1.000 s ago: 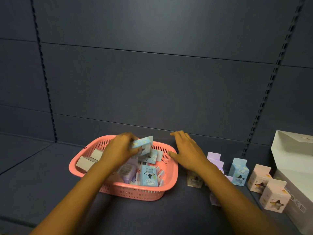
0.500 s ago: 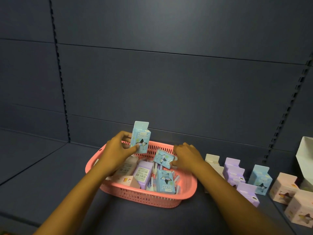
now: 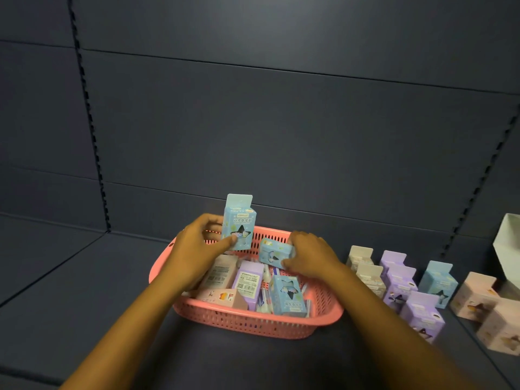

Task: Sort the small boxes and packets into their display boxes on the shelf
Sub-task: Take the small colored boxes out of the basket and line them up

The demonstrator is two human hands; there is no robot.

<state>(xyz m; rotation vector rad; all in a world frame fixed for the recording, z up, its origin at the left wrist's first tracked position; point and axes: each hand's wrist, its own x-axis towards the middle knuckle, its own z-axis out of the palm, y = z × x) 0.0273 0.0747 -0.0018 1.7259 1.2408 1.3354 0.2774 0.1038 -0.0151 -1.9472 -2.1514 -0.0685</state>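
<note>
A pink plastic basket [image 3: 253,323] sits on the dark shelf and holds several small boxes. My left hand [image 3: 197,249] holds a light blue box [image 3: 238,223] upright above the basket's back rim. Inside the basket my right hand [image 3: 311,257] grips a second light blue box [image 3: 273,252], which is tilted. A third blue box [image 3: 287,295], a purple box [image 3: 249,281] and beige boxes [image 3: 221,273] lie in the basket.
To the right of the basket stand beige boxes [image 3: 363,263], purple boxes [image 3: 401,282], one blue box [image 3: 439,282] and pink boxes [image 3: 478,296]. A white display box [image 3: 509,246] stands at the far right edge. The shelf's dark back wall [image 3: 281,136] rises behind.
My left hand lifted its blue box upright above the basket. My right hand moved from the basket's rim into the basket and took hold of another blue box. The view shifted left.
</note>
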